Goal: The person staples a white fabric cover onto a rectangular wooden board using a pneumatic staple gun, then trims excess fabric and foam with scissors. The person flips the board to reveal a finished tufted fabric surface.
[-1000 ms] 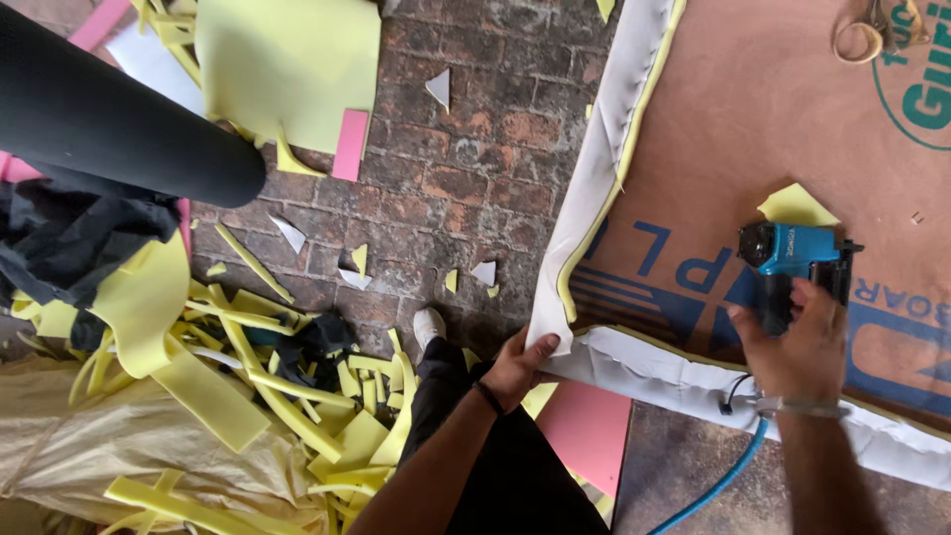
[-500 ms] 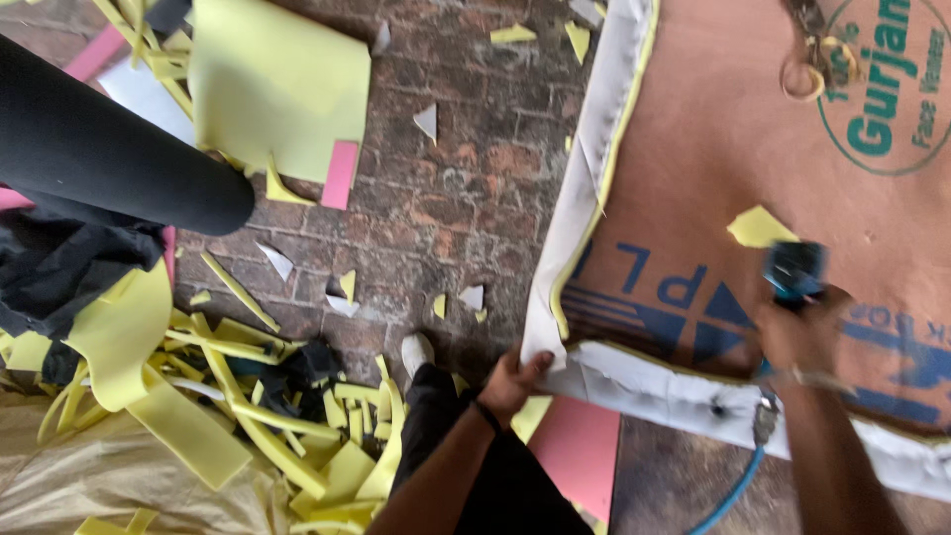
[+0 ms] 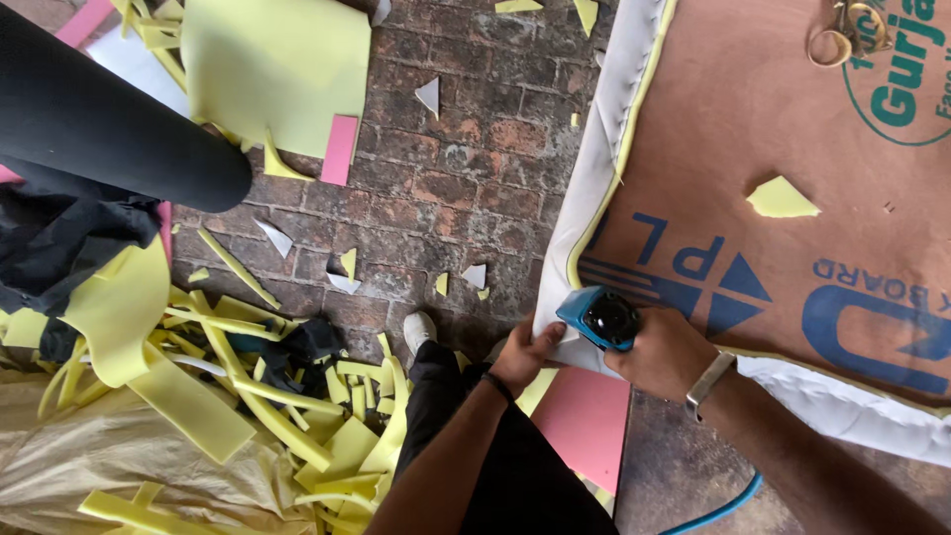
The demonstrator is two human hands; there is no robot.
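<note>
**Staple gun held at the corner of a fabric-wrapped board**

The right hand (image 3: 666, 355) has its fingers curled tight around the grip of a blue staple gun (image 3: 599, 318). The gun has a bright blue body with a round black cap facing the camera, and it sits at the near left corner of the brown board (image 3: 753, 129), pressed where the white fabric (image 3: 584, 213) folds over the edge. A blue hose (image 3: 715, 510) shows below the forearm. A metal bracelet (image 3: 709, 381) circles the right wrist.

The left hand (image 3: 525, 355) is just beside the gun, fingers bent and pinching the white fabric at that same corner.

The board carries blue printed shapes, and a thin yellow foam line runs along its left edge under the fabric. A yellow foam scrap (image 3: 783, 199) lies near the board's middle.

On the brick floor (image 3: 446, 178) left of the board lie yellow foam strips (image 3: 258, 396), a large yellow sheet (image 3: 277, 69) and a black roll (image 3: 99, 119).
</note>
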